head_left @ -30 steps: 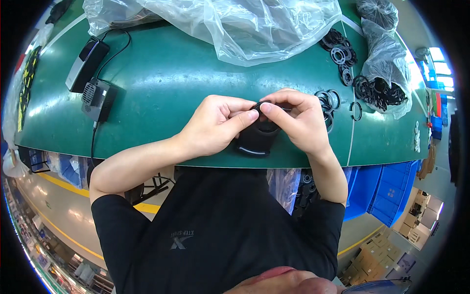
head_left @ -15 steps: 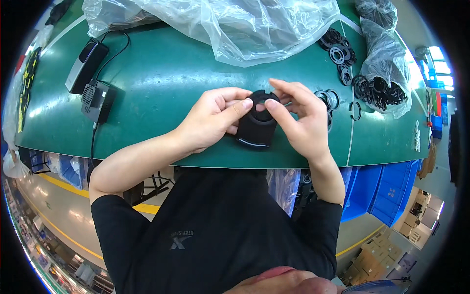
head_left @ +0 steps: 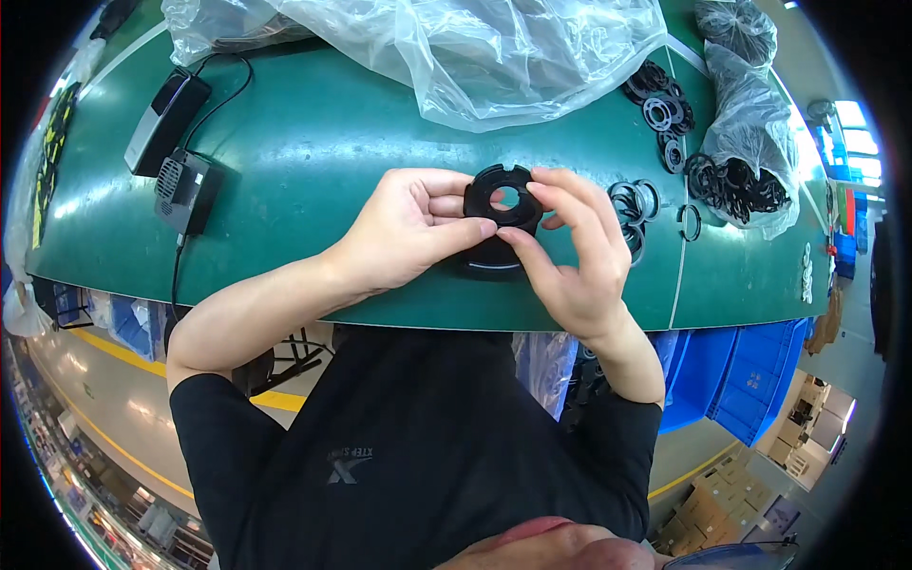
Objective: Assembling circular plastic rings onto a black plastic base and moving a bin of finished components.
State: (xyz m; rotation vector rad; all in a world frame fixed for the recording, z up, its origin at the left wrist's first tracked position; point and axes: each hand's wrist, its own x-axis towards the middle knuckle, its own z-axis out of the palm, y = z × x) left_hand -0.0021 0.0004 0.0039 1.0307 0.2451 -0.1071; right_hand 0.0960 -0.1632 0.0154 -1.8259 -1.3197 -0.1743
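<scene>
Between my two hands is a black plastic part with a round, notched upper end and a hole through its middle. Its lower body ends in a curved edge toward me, and green tabletop shows through the hole. My left hand grips its left side, thumb on the front, the other fingers partly hidden behind. On the right side, my right hand pinches it, with the thumb at the lower rim of the round end and the index finger at the upper right. Both thumb tips nearly meet below the hole.
Loose rings lie right of my hands, beside a clear bag spilling black rings. Flat black discs sit farther back. A large plastic sheet covers the far edge. A black boxy device with a cable stands left. Blue crates are below right.
The black part has tipped so its round end faces up more squarely and its lower body looks shorter. Both thumbs have slid down from beside the hole to just below it.
</scene>
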